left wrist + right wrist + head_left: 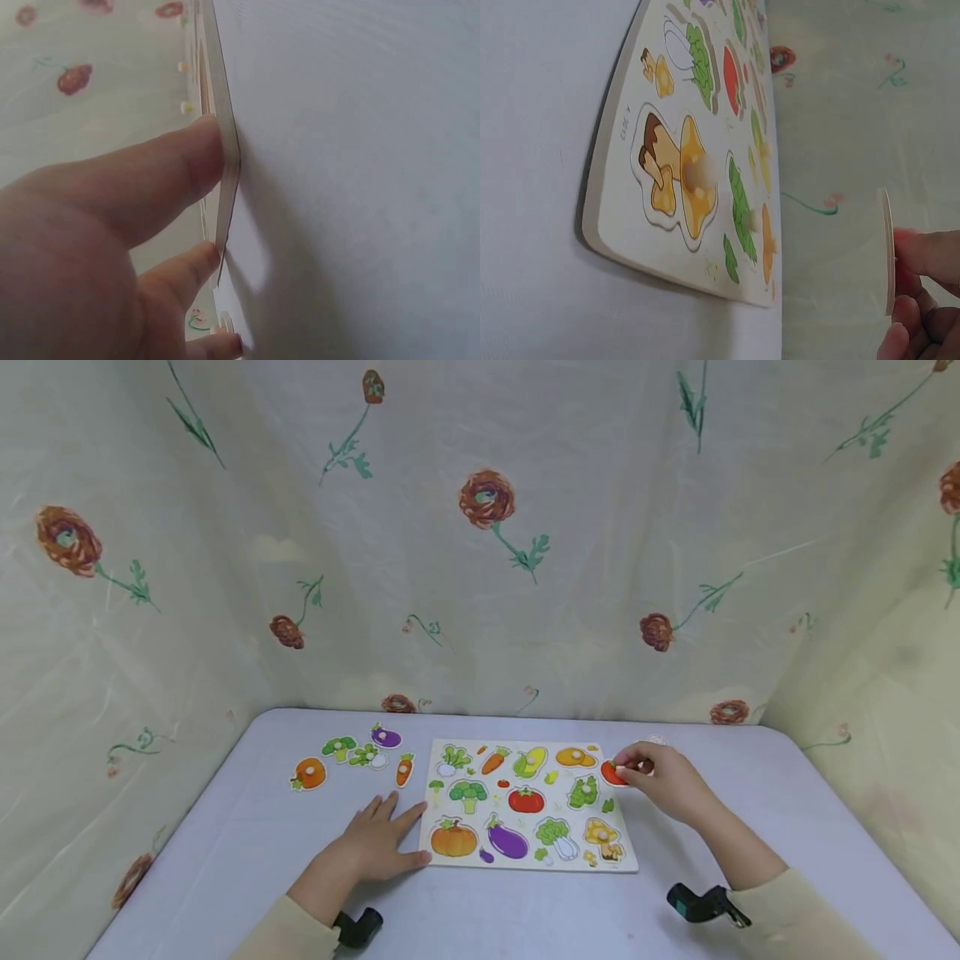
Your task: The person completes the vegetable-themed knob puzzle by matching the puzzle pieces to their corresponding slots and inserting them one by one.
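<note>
A white wooden puzzle board [480, 777] with printed vegetables lies on the table. My left hand [375, 843] is at its left edge with fingers spread; the thumb and a finger [180, 274] touch the board's edge in the left wrist view. Beside the board's upper right corner, my right hand [667, 781] pinches a tomato piece [612, 773] between thumb and fingers. The right wrist view shows that piece [888, 251] edge-on, raised off the board. A mushroom piece [694, 176] with a knob sits in the board's corner.
Left of the board lie loose pieces: a pumpkin [308, 774], a broccoli [340, 747], an eggplant [386, 737], a leafy cabbage [367, 756] and a carrot [404, 770]. A small pale thing [657, 740] shows behind the right hand. Flowered curtain [585, 568] surrounds the table.
</note>
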Demonstrator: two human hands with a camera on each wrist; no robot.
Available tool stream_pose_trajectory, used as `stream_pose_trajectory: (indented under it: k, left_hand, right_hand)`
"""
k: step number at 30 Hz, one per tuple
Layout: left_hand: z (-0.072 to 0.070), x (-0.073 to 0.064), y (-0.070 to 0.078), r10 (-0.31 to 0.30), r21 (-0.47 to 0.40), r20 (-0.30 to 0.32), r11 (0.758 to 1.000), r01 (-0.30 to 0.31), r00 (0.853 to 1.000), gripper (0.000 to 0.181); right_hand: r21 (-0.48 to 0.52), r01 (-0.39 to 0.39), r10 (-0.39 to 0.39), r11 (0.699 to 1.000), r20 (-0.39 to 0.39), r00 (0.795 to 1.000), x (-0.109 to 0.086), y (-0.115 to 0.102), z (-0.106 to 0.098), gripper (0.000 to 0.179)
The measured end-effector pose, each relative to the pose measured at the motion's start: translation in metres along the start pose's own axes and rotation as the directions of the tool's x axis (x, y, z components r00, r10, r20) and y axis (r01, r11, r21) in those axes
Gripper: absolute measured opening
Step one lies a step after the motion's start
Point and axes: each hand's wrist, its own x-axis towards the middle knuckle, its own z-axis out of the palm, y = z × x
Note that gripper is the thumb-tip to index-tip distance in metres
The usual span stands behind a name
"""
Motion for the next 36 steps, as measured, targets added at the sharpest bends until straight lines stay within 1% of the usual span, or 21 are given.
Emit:
stream_pose_trajectory:
  k: [6, 10, 13, 16, 20, 23, 27, 36]
  left_hand:
    - [0.001, 0.002, -0.002, 0.005, 0.000, 0.015, 1.000, -0.005, 1.000, 0.081]
    - [0.008, 0.008, -0.009, 0.010, 0.007, 0.007, 1.000, -0.010, 1.000, 0.083]
    - [0.010, 0.009, -0.010, 0.010, 0.009, -0.001, 1.000, -0.010, 1.000, 0.082]
    - [0.007, 0.007, -0.008, 0.008, 0.013, 0.009, 1.000, -0.008, 1.000, 0.081]
    - [0.000, 0.001, -0.001, 0.007, 0.004, 0.016, 1.000, -0.007, 1.000, 0.079]
    - [-0.003, -0.002, 0.002, 0.012, 0.006, 0.005, 1.000, -0.012, 1.000, 0.078]
    - [-0.002, -0.001, 0.001, 0.009, 0.020, 0.005, 1.000, -0.009, 1.000, 0.079]
    - [0.003, 0.003, -0.002, 0.000, 0.021, 0.002, 1.000, 0.000, 1.000, 0.080]
  right_hand:
    - [0.016, -0.001, 0.000, 1.000, 0.019, 1.000, 0.001, -0.011, 0.013, 0.015]
    - [0.023, 0.000, -0.001, 1.000, 0.032, 0.999, 0.003, -0.020, 0.022, 0.012]
    - [0.029, 0.006, -0.007, 1.000, 0.044, 0.999, 0.005, -0.025, 0.029, 0.011]
    - [0.042, 0.013, -0.015, 0.999, 0.064, 0.998, 0.007, -0.029, 0.036, 0.011]
    - [0.065, 0.007, -0.012, 0.998, 0.086, 0.996, 0.010, -0.032, 0.043, 0.009]
    - [0.076, 0.003, -0.011, 0.997, 0.096, 0.995, 0.013, -0.034, 0.048, 0.008]
    - [0.085, -0.001, -0.008, 0.996, 0.114, 0.993, 0.018, -0.037, 0.056, 0.006]
    - [0.119, -0.014, -0.004, 0.993, 0.148, 0.989, 0.025, -0.044, 0.076, 0.003]
